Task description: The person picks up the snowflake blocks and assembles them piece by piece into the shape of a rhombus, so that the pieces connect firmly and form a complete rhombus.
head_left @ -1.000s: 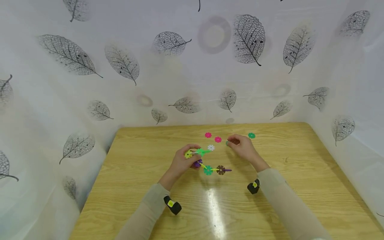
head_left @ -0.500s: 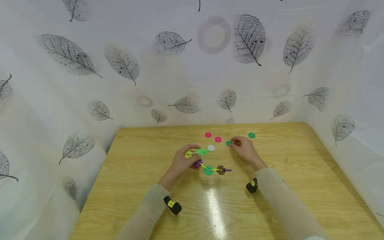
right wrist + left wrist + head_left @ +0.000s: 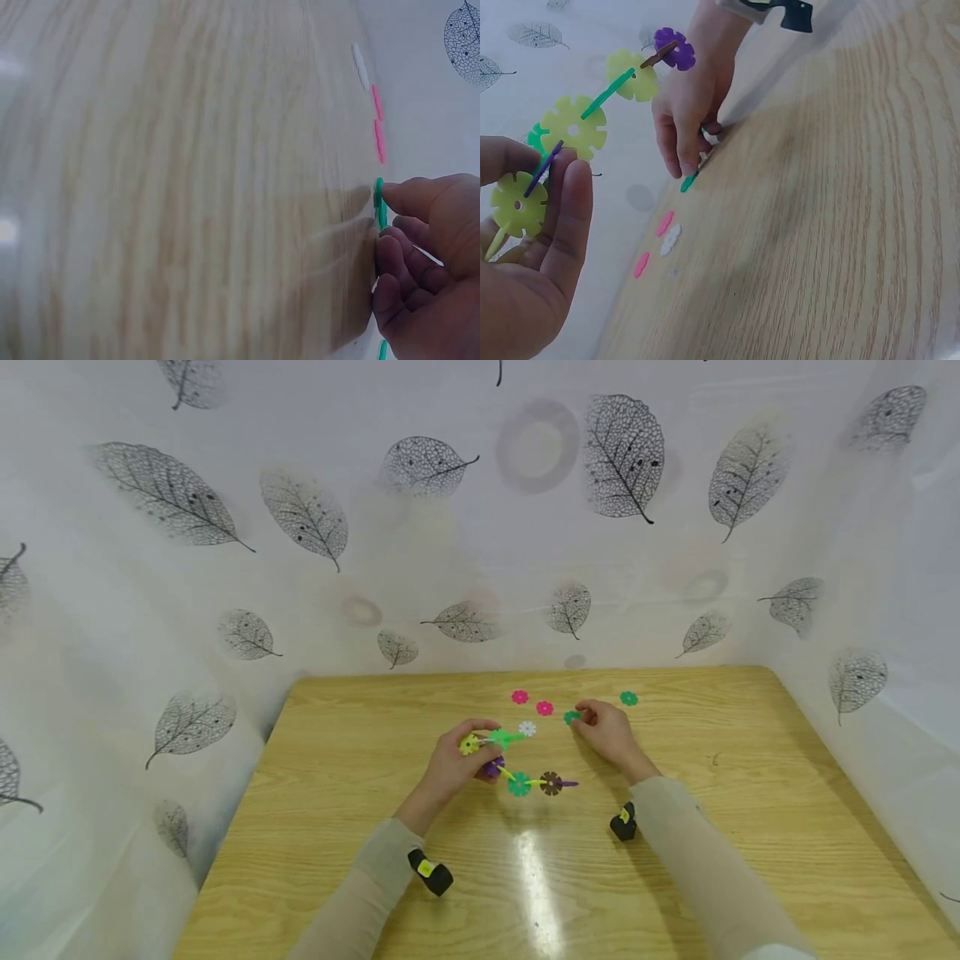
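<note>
My left hand [image 3: 452,767] grips a chain of interlocking flower discs [image 3: 519,792], held above the table. Yellow, light green, purple, teal and brown discs show in it, slotted edge to edge. In the left wrist view, thumb and fingers close around a yellow disc [image 3: 510,196], while further yellow discs and a purple disc [image 3: 664,46] stretch away from the hand. My right hand [image 3: 609,735] is low over the table farther back, its thumb and fingertip at the edges of a loose green flower disc [image 3: 379,204].
Near the back of the wooden table [image 3: 360,860] lie two pink discs [image 3: 544,708], [image 3: 520,697] and a white disc [image 3: 527,728]. Another green disc [image 3: 628,698] lies right of my right hand. A leaf-printed curtain [image 3: 480,552] hangs behind the table and along both sides.
My right hand has shifted slightly, showing more of the green disc at its fingertips than one second ago. My left hand and the chain stay nearly still.
</note>
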Demonstrator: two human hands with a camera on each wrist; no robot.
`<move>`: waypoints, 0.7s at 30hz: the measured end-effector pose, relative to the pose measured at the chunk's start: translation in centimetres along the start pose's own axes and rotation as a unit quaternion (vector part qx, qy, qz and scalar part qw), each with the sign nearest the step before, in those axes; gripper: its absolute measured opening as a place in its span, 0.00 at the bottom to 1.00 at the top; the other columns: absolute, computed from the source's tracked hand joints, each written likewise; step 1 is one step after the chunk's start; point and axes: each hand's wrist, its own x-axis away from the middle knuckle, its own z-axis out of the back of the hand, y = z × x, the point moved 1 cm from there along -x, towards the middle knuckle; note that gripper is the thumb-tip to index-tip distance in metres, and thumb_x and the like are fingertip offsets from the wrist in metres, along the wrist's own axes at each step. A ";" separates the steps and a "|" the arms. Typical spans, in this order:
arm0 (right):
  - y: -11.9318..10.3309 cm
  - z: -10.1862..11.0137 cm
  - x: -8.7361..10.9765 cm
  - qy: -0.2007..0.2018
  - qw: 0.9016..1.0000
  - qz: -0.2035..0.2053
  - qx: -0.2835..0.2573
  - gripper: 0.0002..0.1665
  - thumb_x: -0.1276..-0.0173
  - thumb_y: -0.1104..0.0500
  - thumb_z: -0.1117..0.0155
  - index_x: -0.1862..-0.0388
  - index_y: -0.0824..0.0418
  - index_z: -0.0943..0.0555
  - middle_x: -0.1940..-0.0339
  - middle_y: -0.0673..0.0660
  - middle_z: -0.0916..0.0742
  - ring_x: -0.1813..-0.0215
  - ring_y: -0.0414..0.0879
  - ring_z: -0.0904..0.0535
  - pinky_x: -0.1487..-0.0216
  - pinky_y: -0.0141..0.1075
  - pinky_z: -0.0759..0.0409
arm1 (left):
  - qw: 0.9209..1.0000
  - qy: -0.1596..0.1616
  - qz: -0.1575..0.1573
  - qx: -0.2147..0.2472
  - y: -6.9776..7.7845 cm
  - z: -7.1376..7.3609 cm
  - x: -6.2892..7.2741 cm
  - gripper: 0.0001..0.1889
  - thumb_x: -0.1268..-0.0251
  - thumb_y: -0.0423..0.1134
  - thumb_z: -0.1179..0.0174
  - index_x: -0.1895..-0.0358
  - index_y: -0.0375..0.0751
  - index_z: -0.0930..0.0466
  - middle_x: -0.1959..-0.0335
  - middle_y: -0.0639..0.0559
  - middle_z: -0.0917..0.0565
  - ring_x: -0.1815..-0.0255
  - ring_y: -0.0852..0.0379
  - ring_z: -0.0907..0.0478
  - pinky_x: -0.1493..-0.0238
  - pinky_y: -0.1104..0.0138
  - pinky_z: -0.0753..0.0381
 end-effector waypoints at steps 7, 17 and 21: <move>0.2 -0.5 -0.3 0.007 0.999 0.012 0.040 0.21 0.24 0.60 0.33 0.40 0.74 0.17 0.63 0.63 0.16 0.62 0.53 0.21 0.57 0.44 0.20 | 1.000 0.004 0.000 -0.016 -0.1 0.1 0.0 0.21 0.25 0.33 0.36 0.32 0.36 0.24 0.68 0.44 0.12 0.72 0.50 0.11 0.63 0.50 0.06; -0.1 -0.4 0.1 0.003 1.000 -0.002 0.007 0.15 0.27 0.60 0.32 0.47 0.68 0.18 0.60 0.63 0.15 0.59 0.54 0.20 0.56 0.43 0.21 | 1.000 -0.002 -0.012 -0.014 0.0 0.1 0.0 0.22 0.25 0.32 0.36 0.31 0.35 0.24 0.65 0.41 0.13 0.74 0.58 0.13 0.67 0.63 0.07; -0.3 -0.1 0.4 -0.001 0.999 -0.017 -0.031 0.13 0.26 0.61 0.33 0.47 0.67 0.19 0.58 0.64 0.13 0.54 0.56 0.18 0.50 0.48 0.17 | 1.000 -0.006 -0.010 -0.008 0.1 0.1 0.0 0.23 0.25 0.32 0.36 0.30 0.35 0.24 0.65 0.40 0.12 0.73 0.59 0.13 0.65 0.61 0.06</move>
